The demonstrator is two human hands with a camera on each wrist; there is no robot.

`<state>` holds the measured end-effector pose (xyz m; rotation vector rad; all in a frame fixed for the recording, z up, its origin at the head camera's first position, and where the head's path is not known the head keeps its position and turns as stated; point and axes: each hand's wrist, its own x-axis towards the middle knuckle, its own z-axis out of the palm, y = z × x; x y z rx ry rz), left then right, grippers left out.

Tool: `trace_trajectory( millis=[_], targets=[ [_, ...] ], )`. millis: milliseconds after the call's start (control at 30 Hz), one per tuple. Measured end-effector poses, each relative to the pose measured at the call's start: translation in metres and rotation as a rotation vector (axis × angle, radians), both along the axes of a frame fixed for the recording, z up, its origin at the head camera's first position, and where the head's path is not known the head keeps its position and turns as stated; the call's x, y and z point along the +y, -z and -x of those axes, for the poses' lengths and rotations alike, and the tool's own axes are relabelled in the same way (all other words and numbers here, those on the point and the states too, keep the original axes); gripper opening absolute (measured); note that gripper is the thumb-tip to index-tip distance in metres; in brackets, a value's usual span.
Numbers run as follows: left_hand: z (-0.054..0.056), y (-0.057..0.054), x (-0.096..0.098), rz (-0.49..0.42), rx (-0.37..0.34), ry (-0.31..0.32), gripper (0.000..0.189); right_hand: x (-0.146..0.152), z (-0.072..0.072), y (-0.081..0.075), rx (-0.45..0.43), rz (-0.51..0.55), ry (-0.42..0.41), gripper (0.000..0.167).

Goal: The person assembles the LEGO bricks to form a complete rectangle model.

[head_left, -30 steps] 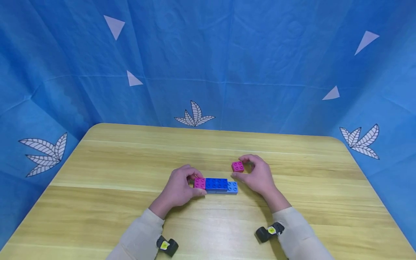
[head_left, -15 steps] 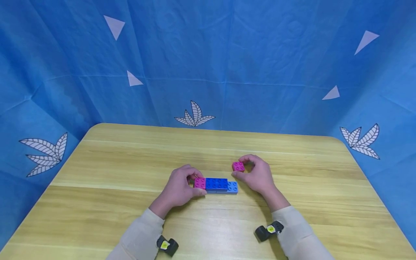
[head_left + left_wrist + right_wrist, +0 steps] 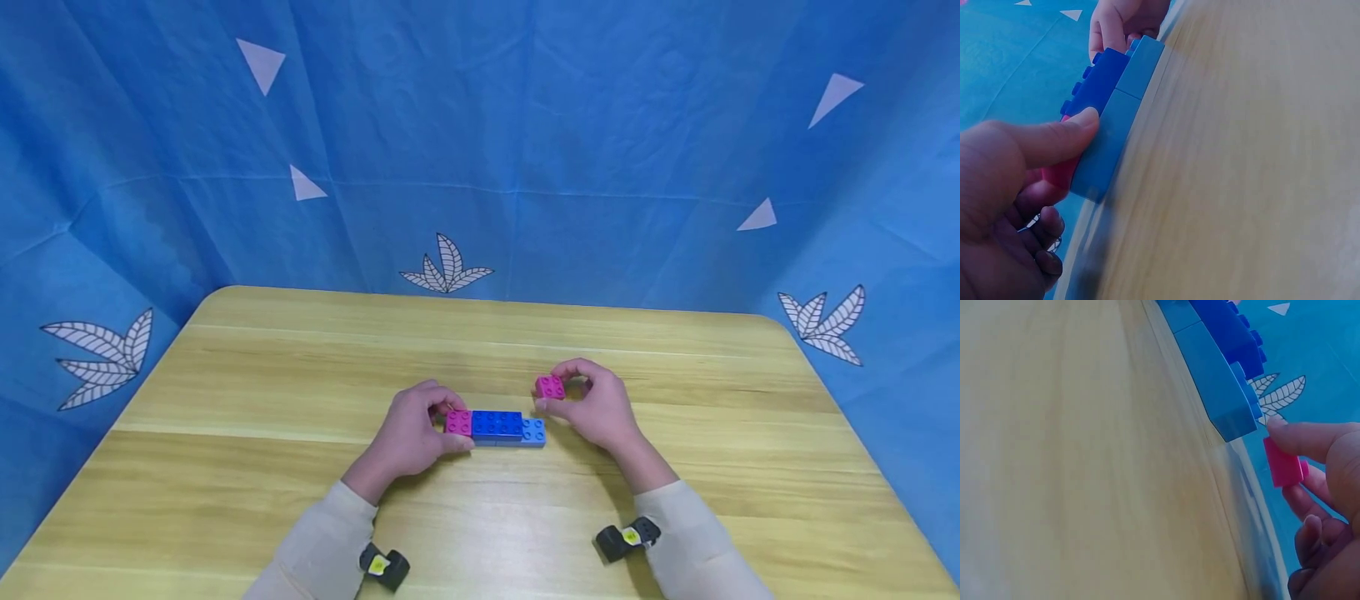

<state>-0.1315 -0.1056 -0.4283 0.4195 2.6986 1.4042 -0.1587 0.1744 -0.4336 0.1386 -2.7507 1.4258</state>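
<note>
Two light blue bricks [image 3: 1105, 140] lie end to end on the table as a bottom layer. On top of them sit a dark blue brick [image 3: 497, 424] and, at the left end, a pink brick [image 3: 459, 422]. My left hand [image 3: 412, 429] grips that left end, thumb on the near side and fingers behind. The studs of the right-hand light blue brick [image 3: 534, 429] are bare at its outer end. My right hand [image 3: 596, 404] pinches a second pink brick [image 3: 1282, 462] between thumb and fingers, behind and slightly right of the stack, apart from it.
The wooden table [image 3: 300, 358] reaches to a blue curtain [image 3: 600, 125] with white triangles and leaf prints. Each sleeve carries a black wrist camera; the right one [image 3: 627, 538] hangs near the table surface.
The head view has shifted slightly. My right hand keeps the pink brick in nearly the same place, and it looks slightly tilted now. My left hand stays on the stack.
</note>
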Motion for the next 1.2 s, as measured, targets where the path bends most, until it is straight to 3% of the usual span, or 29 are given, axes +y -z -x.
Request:
trace_trajectory(
  millis=[567, 1200],
  targets=[
    [0.001, 0.000, -0.002, 0.003, -0.009, -0.018, 0.035, -0.003, -0.018, -0.011, -0.028, 0.021, -0.086, 0.039],
    [0.001, 0.001, 0.000, 0.002, -0.003, -0.009, 0.035, -0.011, -0.029, -0.008, -0.010, -0.030, -0.152, 0.039]
  ],
)
